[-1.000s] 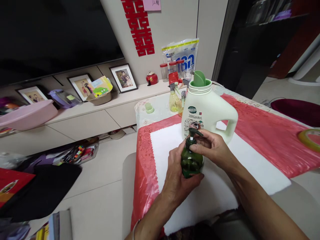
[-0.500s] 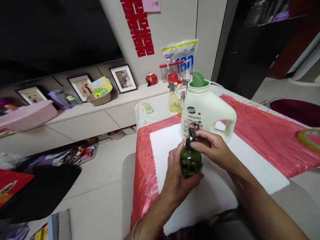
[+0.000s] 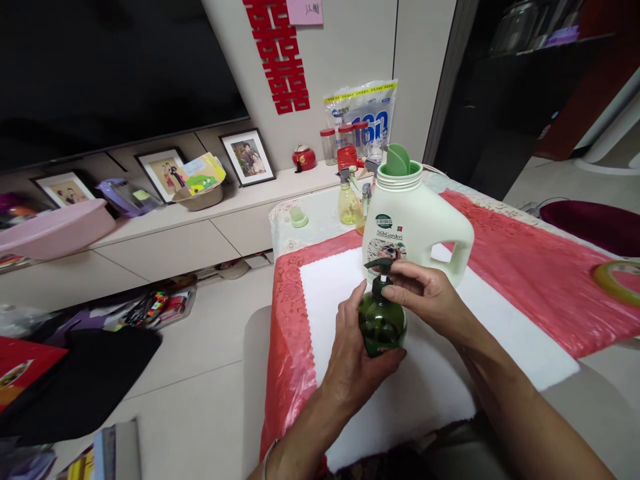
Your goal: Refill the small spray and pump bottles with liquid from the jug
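Note:
A dark green pump bottle (image 3: 383,321) stands upright over the white sheet (image 3: 330,287), with my left hand (image 3: 350,340) wrapped around its left side and base. At the pump head (image 3: 383,267), the fingers and thumb of my right hand (image 3: 425,297) close on its collar from the right. The nozzle points to the left. Right behind the bottle stands a large pale green jug (image 3: 417,213) with a handle. Its mouth is uncapped, and a green scoop-like piece (image 3: 397,160) sticks up out of it.
Red plastic sheeting (image 3: 530,260) covers much of the table. Behind the jug are spray bottles (image 3: 347,203) and a small green cap (image 3: 299,217). A roll of tape (image 3: 613,280) lies at the right. Picture frames (image 3: 247,158) and a pink basin (image 3: 55,230) line the cabinet.
The pump head has turned, so its nozzle now shows pointing left instead of toward me. Both hands keep nearly the same place on the bottle.

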`<state>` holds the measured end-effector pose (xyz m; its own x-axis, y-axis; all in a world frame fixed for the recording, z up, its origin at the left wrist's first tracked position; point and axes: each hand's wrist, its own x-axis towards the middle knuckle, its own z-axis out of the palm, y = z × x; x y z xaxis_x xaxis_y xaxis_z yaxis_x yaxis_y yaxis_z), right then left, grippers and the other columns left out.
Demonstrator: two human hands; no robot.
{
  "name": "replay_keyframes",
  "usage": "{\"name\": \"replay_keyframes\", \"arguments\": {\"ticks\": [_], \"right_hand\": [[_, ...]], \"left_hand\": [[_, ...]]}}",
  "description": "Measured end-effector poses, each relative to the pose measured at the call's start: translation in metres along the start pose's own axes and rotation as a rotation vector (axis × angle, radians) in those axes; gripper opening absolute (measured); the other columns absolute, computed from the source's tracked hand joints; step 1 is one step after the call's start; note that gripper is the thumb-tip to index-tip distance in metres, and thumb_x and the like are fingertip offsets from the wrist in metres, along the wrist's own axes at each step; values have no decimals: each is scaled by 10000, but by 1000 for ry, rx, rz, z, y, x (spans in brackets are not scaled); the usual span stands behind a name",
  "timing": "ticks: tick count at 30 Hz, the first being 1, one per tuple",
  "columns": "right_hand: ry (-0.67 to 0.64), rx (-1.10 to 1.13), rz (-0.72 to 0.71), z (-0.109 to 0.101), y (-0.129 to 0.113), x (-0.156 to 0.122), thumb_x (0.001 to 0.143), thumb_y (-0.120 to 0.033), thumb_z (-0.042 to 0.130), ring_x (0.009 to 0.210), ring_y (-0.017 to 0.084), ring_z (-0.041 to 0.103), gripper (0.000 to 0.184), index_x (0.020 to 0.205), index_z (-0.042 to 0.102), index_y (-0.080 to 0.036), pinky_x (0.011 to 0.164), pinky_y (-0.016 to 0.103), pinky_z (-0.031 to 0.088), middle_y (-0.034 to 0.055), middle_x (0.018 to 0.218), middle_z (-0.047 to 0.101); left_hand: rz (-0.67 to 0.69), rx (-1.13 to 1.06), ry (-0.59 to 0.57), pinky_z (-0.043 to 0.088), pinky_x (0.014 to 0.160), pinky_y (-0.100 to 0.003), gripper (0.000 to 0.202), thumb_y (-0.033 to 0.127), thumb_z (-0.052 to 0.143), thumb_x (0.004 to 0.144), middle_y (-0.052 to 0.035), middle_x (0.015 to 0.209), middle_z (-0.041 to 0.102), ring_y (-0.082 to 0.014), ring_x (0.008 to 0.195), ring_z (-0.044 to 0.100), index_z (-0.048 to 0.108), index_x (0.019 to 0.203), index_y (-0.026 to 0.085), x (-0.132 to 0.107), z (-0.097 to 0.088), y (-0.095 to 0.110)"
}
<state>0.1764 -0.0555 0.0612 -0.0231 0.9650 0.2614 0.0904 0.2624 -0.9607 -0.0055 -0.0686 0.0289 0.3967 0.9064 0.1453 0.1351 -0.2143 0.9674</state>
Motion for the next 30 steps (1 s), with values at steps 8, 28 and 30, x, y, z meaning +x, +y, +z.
{"name": "replay_keyframes", "arguments": {"ticks": [8, 28, 30], "right_hand": [[-93, 161, 94, -4, 8, 0, 911, -521, 695, 1222, 204, 599, 594, 1397, 598, -192, 1106, 357, 479, 91, 1251, 636], [-54, 184, 136, 0, 7, -1, 817, -441, 819, 1083, 169, 609, 948, 1599, 326, -232, 974, 280, 493, 59, 1123, 598], [-51, 185, 137, 0, 7, -1, 774, -447, 851, 1105, 185, 606, 1024, 1609, 297, -234, 985, 294, 495, 72, 1166, 587]], "left_hand": [[-21, -65, -23, 478, 1073, -497, 1026, 93, 809, 663, -84, 1474, 485, -335, 1319, 526, 342, 1537, 360, 2, -2, 5], [-99, -132, 21, 537, 950, -444, 1199, 123, 833, 594, -122, 1398, 470, -312, 1191, 595, 165, 1567, 333, -1, 1, -4], [-99, -130, 13, 543, 942, -438, 1209, 129, 844, 587, -114, 1372, 477, -306, 1174, 604, 157, 1562, 328, -1, 1, -2]]}}
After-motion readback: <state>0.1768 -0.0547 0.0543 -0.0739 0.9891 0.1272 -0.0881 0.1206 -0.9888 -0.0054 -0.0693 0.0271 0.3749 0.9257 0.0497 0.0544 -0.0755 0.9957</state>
